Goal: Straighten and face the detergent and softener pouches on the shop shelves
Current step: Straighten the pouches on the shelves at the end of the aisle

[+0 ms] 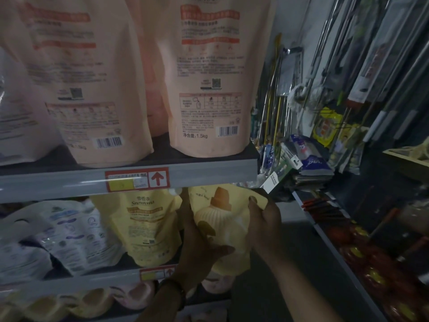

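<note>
At shelf [92, 279], yellow pouch [220, 217] gripped, left hand [197, 252], right hand [265, 226]

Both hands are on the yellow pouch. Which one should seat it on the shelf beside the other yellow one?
Left, probably. The left hand cradles the held pouch's lower side, nearest the shelf and the standing yellow pouch; the right hand only pinches its top corner.

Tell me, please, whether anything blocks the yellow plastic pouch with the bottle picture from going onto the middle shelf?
Nothing visible does. The left hand and right hand hold the yellow plastic pouch at the right end of the grey middle shelf, beside the standing yellow pouch. The space behind it is hidden.
</note>
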`<control>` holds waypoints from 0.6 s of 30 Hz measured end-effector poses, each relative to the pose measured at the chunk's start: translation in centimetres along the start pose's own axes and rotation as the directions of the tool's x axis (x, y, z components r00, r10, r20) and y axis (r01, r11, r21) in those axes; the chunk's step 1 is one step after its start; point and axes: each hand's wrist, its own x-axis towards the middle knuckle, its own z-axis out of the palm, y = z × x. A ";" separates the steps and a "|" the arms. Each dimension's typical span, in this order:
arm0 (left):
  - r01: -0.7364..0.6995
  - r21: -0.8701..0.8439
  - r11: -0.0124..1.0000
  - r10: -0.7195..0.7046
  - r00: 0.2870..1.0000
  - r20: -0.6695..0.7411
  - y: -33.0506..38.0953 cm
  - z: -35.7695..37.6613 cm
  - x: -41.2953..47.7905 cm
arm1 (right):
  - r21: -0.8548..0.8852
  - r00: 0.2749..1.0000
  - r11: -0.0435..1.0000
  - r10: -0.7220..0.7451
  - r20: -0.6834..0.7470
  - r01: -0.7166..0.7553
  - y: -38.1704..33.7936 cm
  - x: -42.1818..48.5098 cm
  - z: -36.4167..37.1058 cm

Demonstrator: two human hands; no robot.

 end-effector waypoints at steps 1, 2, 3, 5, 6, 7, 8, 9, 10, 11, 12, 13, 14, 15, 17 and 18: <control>-0.001 0.030 1.000 0.001 1.000 -0.019 -0.1 -0.1 0.3 | 0.027 1.000 1.000 0.013 0.014 -0.014 0.3 0.5 0.1; 0.003 0.064 0.998 -0.001 0.999 -0.037 -0.4 -0.1 0.6 | 0.047 0.999 0.998 0.031 0.025 -0.032 0.7 1.0 0.2; 0.006 0.095 0.996 -0.001 0.998 -0.058 -0.4 -0.2 0.9 | 0.068 0.998 0.996 0.050 0.030 -0.051 0.9 1.6 0.4; 0.008 0.132 0.991 0.004 0.995 -0.095 -0.9 -0.1 1.5 | 0.091 0.997 0.993 0.074 0.036 -0.077 1.4 2.6 0.7; 0.011 0.127 0.992 0.004 0.993 -0.115 -1.2 0.0 1.8 | 0.088 0.995 0.992 0.082 0.047 -0.086 1.7 3.1 0.9; 0.026 0.110 0.994 -0.012 0.991 -0.133 -1.5 0.0 2.0 | 0.089 0.993 0.991 0.098 0.063 -0.103 1.9 3.5 1.1; 0.046 0.083 0.996 -0.033 0.987 -0.156 -1.8 0.1 2.2 | 0.090 0.991 0.989 0.109 0.077 -0.116 2.1 3.9 1.4; 0.069 0.063 0.996 -0.056 0.981 -0.188 -2.2 0.2 2.4 | 0.095 0.990 0.988 0.109 0.093 -0.118 2.6 4.4 1.6; 0.090 0.051 0.995 -0.077 0.972 -0.220 -2.6 0.4 2.5 | 0.094 0.989 0.989 0.101 0.105 -0.111 3.0 4.9 1.8; 0.108 0.040 0.993 -0.094 0.963 -0.251 -2.9 0.6 2.5 | 0.101 0.988 0.989 0.093 0.121 -0.106 3.3 5.3 1.9; 0.123 0.030 0.992 -0.109 0.954 -0.279 -3.2 0.9 2.6 | 0.102 0.986 0.988 0.098 0.136 -0.112 3.6 5.7 2.0; 0.134 0.023 0.991 -0.121 0.947 -0.297 -3.3 1.1 2.7 | 0.099 0.983 0.988 0.103 0.154 -0.119 3.8 6.0 2.1; 0.148 0.020 0.989 -0.135 0.942 -0.307 -3.4 1.4 2.7 | 0.083 0.979 0.989 0.108 0.170 -0.124 4.1 6.4 2.2; 0.155 0.012 0.988 -0.143 0.937 -0.317 -3.6 1.5 2.9 | 0.062 0.975 0.989 0.119 0.187 -0.133 4.4 6.8 2.4; 0.149 0.003 0.989 -0.139 0.931 -0.337 -4.0 1.6 3.0 | 0.031 0.968 0.988 0.139 0.209 -0.149 4.7 7.3 2.6; 0.148 0.009 0.989 -0.136 0.929 -0.345 -4.0 1.7 3.0 | 0.021 0.966 0.988 0.144 0.213 -0.152 4.8 7.4 2.6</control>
